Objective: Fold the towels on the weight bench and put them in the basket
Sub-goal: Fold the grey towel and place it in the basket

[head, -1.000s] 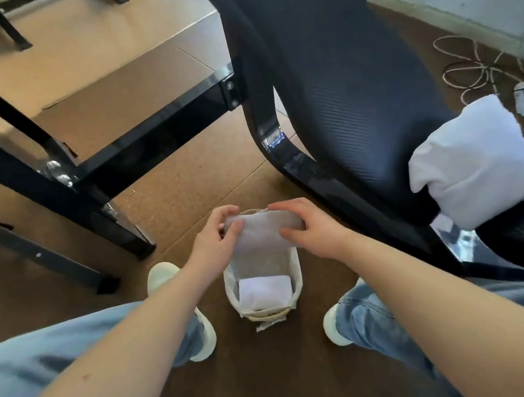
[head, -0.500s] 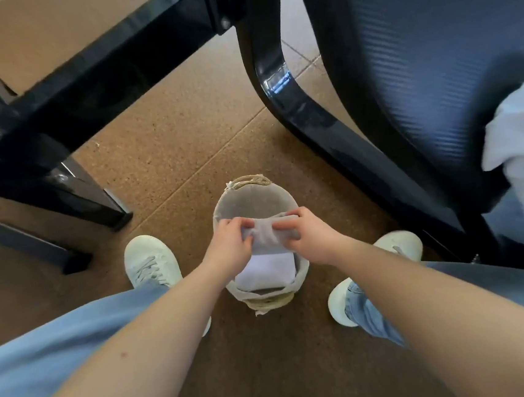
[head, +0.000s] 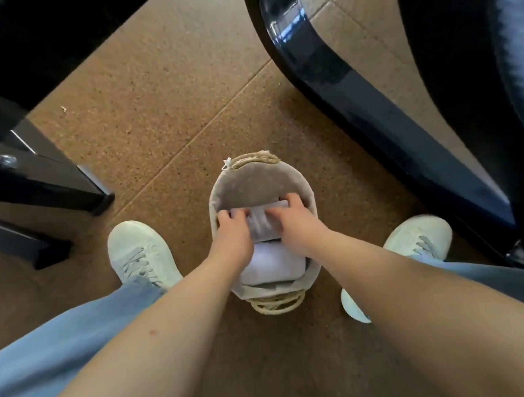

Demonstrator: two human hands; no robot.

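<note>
A small woven basket (head: 254,180) with a grey cloth lining stands on the floor between my feet. A folded white towel (head: 272,266) lies in its near half. Both hands are down inside the basket on a folded grey towel (head: 261,225), which sits in the far half. My left hand (head: 233,230) grips its left end with curled fingers. My right hand (head: 291,219) grips the right end, fingers curled over the far edge.
The black weight bench frame (head: 332,73) curves down at the right, with its padded part at the far right. A black metal frame (head: 37,175) stands on the cork floor at the left. My white shoes (head: 141,254) flank the basket.
My hands lowered the grey towel from above the basket's rim down into the basket, beside the white towel. My view tilted down and closer; the white towel on the bench left the frame.
</note>
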